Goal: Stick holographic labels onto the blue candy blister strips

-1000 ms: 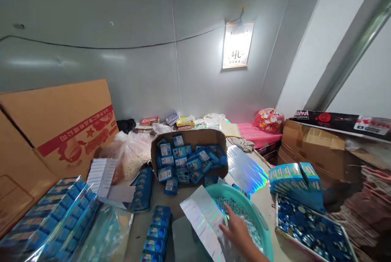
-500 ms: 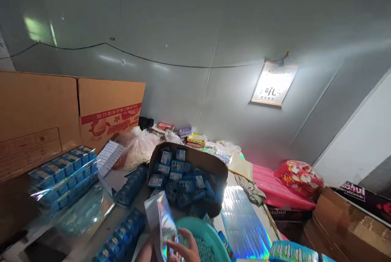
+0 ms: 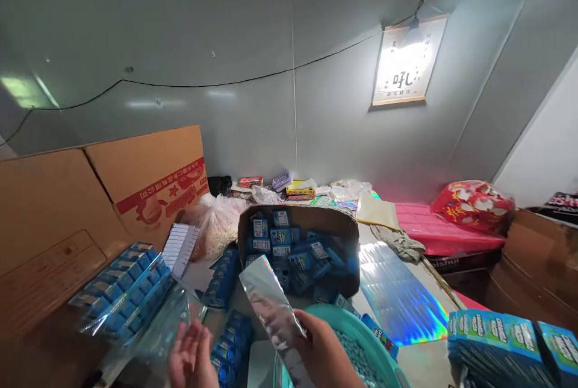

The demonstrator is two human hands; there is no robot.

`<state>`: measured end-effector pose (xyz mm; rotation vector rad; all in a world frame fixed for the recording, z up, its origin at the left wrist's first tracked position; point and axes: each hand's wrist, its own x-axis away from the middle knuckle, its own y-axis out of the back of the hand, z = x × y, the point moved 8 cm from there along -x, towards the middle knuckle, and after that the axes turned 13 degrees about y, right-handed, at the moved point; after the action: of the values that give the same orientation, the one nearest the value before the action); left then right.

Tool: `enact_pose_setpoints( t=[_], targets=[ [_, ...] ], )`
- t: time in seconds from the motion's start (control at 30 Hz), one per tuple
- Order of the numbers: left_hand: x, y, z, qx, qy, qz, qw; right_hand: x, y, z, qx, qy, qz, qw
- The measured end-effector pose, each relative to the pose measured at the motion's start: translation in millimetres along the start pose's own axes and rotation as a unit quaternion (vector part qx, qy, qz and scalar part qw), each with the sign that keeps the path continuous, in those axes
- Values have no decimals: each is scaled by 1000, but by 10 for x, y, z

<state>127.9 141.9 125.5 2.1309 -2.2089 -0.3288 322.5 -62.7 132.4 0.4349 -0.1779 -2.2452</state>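
My right hand (image 3: 323, 349) grips a silvery holographic foil pouch (image 3: 268, 300) and holds it upright over the near rim of a teal basin (image 3: 383, 355) filled with small pale blue pellets. My left hand (image 3: 192, 358) hovers open to the left of the pouch, fingers spread, touching nothing. Just behind the basin stands an open cardboard box (image 3: 300, 249) full of small blue packs.
Wrapped stacks of blue packs (image 3: 121, 288) lie left, more blue packs (image 3: 506, 340) at right. Large cardboard panels (image 3: 90, 201) lean at left. A holographic sheet (image 3: 397, 297), a plastic bag (image 3: 217, 225), a pink box (image 3: 433, 231) and brown cartons (image 3: 537, 267) crowd the table.
The view swung left and up, then settled back. My right hand lifted the foil pouch from the basin and raised it upright. My left hand came into view, open.
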Motion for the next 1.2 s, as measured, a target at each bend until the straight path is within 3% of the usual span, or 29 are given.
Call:
enact_pose_setpoints(
  t=[0.07, 0.1, 0.13, 0.2, 0.23, 0.3, 0.4, 0.57, 0.67, 0.77, 1.07, 1.2],
  targets=[
    [19, 2, -427, -40, -171, 48, 983, -65, -38, 84, 60, 12, 27, 998],
    [159, -136, -680, -90, -301, 124, 941, -100, -88, 146, 87, 26, 53, 994],
    [349, -311, -852, -148, -411, 206, 876, -137, -150, 217, 107, 45, 81, 990],
    [560, -702, -886, -284, -442, 371, 766, -209, -235, 334, 135, 73, 113, 982],
    [605, -844, -871, -321, -419, 429, 732, -243, -246, 369, 141, 75, 115, 980],
    [590, -1041, -832, -370, -350, 488, 708, -294, -215, 395, 140, 63, 101, 983],
    [546, -1156, -836, -365, -316, 511, 712, -297, -108, 389, 136, 37, 72, 987],
    [686, -1153, -926, -257, -471, 466, 703, -176, 48, 353, 146, -8, 5, 989],
    [769, -1091, -959, -170, -557, 401, 707, -86, 118, 344, 80, -26, -79, 993],
    [839, -1028, -914, -132, -593, 378, 699, -2, 131, 326, -3, -40, -137, 990],
    [1014, -728, -667, -131, -610, 357, 695, 97, 12, 264, 21, -73, -119, 990],
    [833, -712, -662, -123, -536, 377, 746, 62, -108, 359, 32, -47, -84, 995]
  ],
)
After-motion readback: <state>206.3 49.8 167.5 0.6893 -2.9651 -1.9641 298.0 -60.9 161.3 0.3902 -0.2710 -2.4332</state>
